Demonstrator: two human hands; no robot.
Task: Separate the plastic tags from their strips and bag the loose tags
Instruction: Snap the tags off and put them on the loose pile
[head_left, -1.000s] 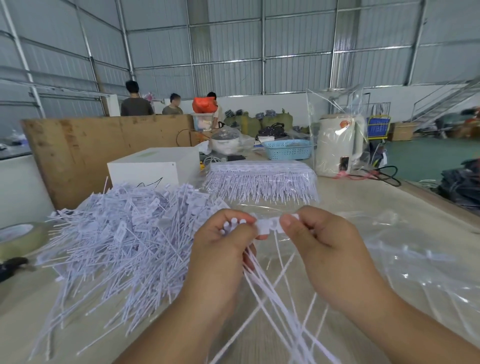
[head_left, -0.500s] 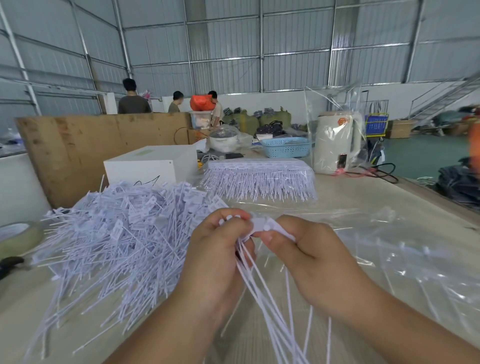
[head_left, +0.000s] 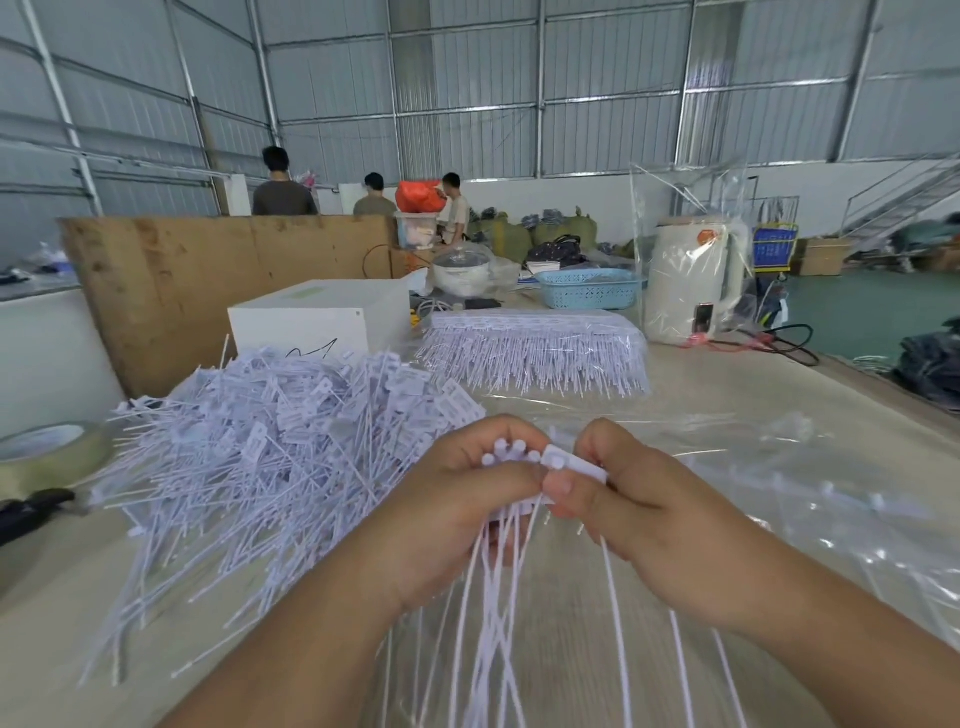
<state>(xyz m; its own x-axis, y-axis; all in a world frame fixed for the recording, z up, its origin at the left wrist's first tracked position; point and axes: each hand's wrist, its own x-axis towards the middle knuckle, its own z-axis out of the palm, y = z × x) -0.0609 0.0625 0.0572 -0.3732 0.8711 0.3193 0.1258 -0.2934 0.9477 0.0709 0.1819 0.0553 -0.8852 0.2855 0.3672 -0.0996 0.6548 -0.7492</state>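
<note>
Two hands meet above tabltop near big pile of loose tags (head_left: 270, 447). Left hand (head_left: 457, 519) grips bunch of white tags (head_left: 511, 452), thin tails hanging down. Right hand (head_left: 639, 509) pinches flat tag head (head_left: 571, 465) beside bunch. Wrapped tag strips (head_left: 535, 353) lie behind pile. Clear plastic bag (head_left: 810, 499) lies right of pile on tabletop (head_left: 727, 400).

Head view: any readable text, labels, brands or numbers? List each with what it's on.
None can be read.
White box: small mark on its front face, too small to read.
White appliance in clear wrap: orange sticker near the top, blurred.
Blue sign behind it: print blurred.
Loose tags: no print visible.
</note>
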